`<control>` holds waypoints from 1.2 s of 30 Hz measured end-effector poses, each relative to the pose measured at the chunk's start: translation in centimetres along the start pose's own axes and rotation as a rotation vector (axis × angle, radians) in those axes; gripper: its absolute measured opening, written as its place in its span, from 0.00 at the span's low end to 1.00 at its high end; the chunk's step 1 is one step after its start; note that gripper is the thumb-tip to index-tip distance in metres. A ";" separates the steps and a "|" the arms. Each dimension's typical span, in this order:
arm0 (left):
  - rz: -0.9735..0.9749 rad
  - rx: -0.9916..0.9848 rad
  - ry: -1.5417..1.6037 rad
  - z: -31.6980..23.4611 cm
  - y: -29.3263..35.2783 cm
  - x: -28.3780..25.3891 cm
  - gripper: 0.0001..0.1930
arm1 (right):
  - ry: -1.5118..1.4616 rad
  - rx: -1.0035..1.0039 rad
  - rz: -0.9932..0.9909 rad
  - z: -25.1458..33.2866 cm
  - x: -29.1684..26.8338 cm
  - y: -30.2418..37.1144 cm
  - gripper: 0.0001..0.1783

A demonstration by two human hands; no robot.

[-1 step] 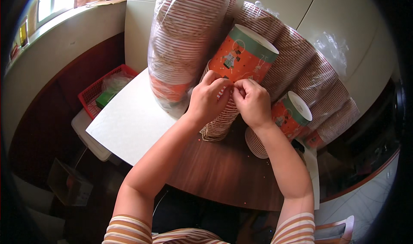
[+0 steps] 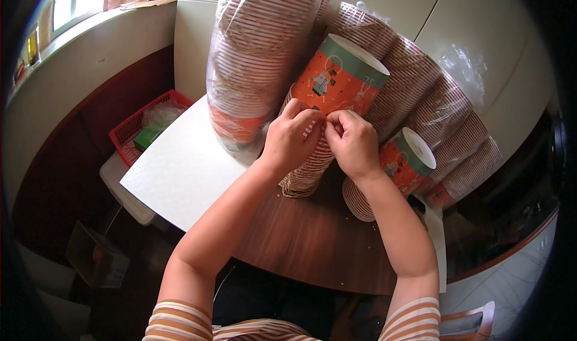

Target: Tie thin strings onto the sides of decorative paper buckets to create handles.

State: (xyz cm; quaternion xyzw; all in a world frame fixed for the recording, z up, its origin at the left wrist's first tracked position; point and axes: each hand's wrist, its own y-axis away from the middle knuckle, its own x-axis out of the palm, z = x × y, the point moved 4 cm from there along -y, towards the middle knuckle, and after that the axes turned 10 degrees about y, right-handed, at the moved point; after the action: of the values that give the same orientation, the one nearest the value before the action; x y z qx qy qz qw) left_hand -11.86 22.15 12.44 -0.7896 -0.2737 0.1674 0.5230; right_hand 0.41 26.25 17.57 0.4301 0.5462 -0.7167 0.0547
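A tall stack of upside-down paper cups point(image 2: 305, 175) stands on the brown table in front of me. Its top cup point(image 2: 336, 79) is orange with a green band and small printed figures. Just below that cup's lower part, my left hand point(image 2: 290, 138) is closed in a pinch against the stack. My right hand point(image 2: 353, 144) pinches right beside it, and the fingertips of both hands nearly meet. Whatever they hold there is hidden by the fingers. Partly behind my right forearm is a shorter stack, topped by a similar orange cup point(image 2: 396, 160).
A tall plastic-wrapped cup stack point(image 2: 264, 58) rises at the left on a white board point(image 2: 168, 160). More wrapped stacks point(image 2: 409, 76) line the back right. A red basket point(image 2: 129, 133) sits beyond the board's left edge. Tiny orange bits dot the brown tabletop point(image 2: 300, 239).
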 end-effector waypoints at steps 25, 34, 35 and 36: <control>-0.052 -0.201 0.068 0.7 2.5 -0.2 0.12 | -0.152 0.281 0.099 -1.2 0.4 0.7 0.07; -0.063 -0.330 0.062 -0.7 5.8 -1.2 0.13 | 0.183 0.141 0.047 -1.7 -1.5 3.2 0.08; -0.060 -0.342 0.051 -0.6 6.4 -1.1 0.13 | 0.182 0.140 0.047 -1.5 -2.0 3.5 0.08; -0.051 -0.358 0.055 -0.6 6.9 -1.0 0.13 | 0.158 0.170 0.055 -1.5 -2.5 3.8 0.08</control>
State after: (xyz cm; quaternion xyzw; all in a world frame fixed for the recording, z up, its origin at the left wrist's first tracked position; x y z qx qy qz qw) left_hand -10.60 19.00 6.33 -0.8672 -0.3046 0.0811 0.3855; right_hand 4.92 25.03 16.46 0.5030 0.4743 -0.7225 -0.0054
